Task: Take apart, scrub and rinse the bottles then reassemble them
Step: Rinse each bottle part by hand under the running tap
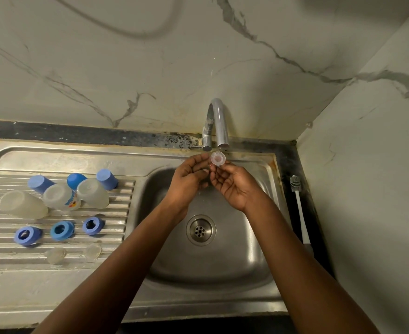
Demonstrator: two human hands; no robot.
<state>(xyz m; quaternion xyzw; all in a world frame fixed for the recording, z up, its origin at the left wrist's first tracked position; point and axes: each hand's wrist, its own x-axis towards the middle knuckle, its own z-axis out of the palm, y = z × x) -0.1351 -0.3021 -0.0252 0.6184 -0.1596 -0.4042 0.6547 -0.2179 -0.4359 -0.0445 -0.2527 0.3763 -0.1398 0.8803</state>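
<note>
Slippage is the risk: the clear teat (215, 158), pinched at its lower edge by the fingertips of the left hand (189, 179) and right hand (232, 186) just under the tap (219, 124), could be dropped toward the drain (200, 229) below the hands. Its round rim is turned to the viewer, long axis end-on; the tip is hidden.

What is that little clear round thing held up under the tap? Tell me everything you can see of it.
The clear round piece is small, translucent and pinkish at its centre, with a wider flat rim; it looks like soft silicone, likely a bottle teat. Its round face points at the camera. It sits below the tap spout, over the sink. The left hand and right hand pinch its lower edge.
</note>
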